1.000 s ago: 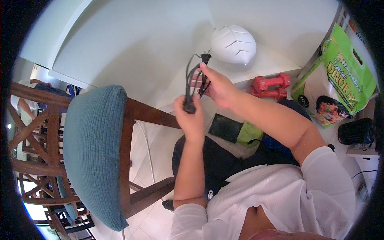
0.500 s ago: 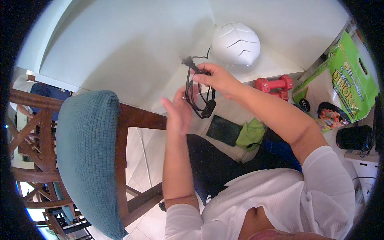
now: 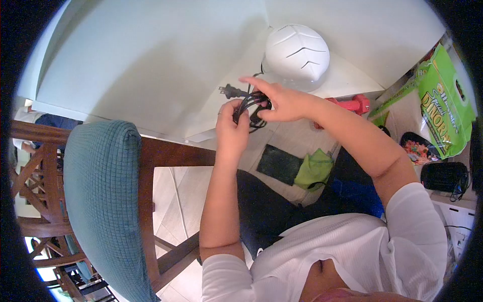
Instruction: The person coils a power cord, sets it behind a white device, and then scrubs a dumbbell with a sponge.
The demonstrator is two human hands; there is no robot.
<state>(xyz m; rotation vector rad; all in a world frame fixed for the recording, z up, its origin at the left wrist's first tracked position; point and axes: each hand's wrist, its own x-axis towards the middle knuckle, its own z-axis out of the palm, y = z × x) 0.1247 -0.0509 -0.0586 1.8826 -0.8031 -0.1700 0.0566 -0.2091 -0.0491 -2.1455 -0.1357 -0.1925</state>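
Observation:
A black power cord (image 3: 244,104), looped into a bundle, is held between both hands in front of the white shelf. My left hand (image 3: 232,127) has its fingers closed around the near side of the loops. On the other side, my right hand (image 3: 284,103) grips the bundle with thumb and fingers, its index finger stretched out to the left. The two-prong plug (image 3: 230,91) sticks out leftward above my left hand. From the bundle the cord runs up to a white rounded appliance (image 3: 297,53) with leaf-like grooves, standing on the shelf.
To the left stands a wooden chair (image 3: 151,166) with a teal padded cover (image 3: 103,201). Red dumbbells (image 3: 354,104) and a green Dinorax bag (image 3: 440,108) are on the right. A dark flat piece (image 3: 278,164) and a green cloth (image 3: 314,170) lie on the floor.
My left hand has moved up from open and closed on the cord loops. My right hand has shifted slightly right and lower on the bundle, and the plug now points left.

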